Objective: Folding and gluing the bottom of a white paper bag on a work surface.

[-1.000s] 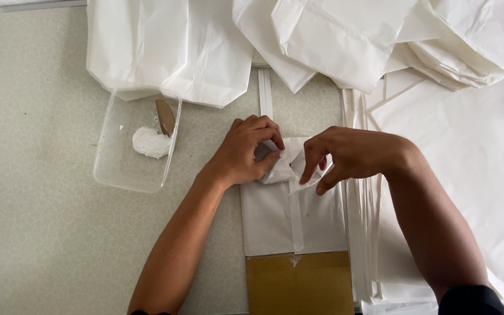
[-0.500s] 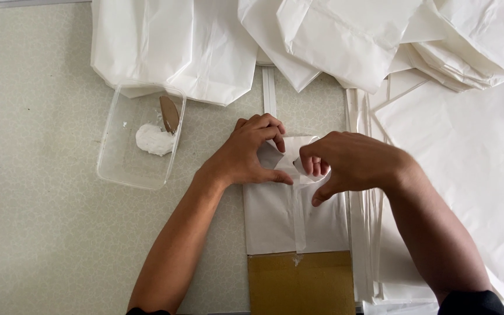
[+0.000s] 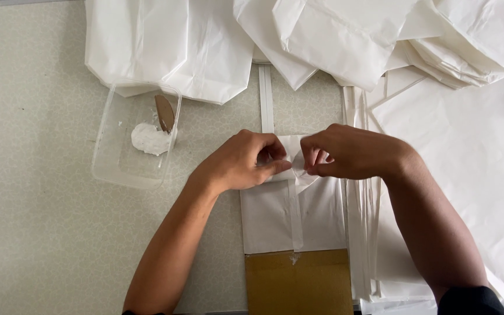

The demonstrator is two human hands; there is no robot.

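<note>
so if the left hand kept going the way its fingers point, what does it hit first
Probably the right hand: the left hand points rightward across the folded end of the white paper bag, and their fingertips nearly meet there, though depth is unclear.

A clear plastic tub [image 3: 125, 153] sits on the pale speckled desk [image 3: 36, 233], holding a lump of white paste [image 3: 149, 139] and a brown spatula [image 3: 165, 112] leaning against its far wall. Finished white paper bags [image 3: 170, 46] lie heaped along the far edge. Flat white sheets [image 3: 473, 163] are stacked at the right. A brown cardboard piece [image 3: 298, 283] lies at the near edge.
</note>
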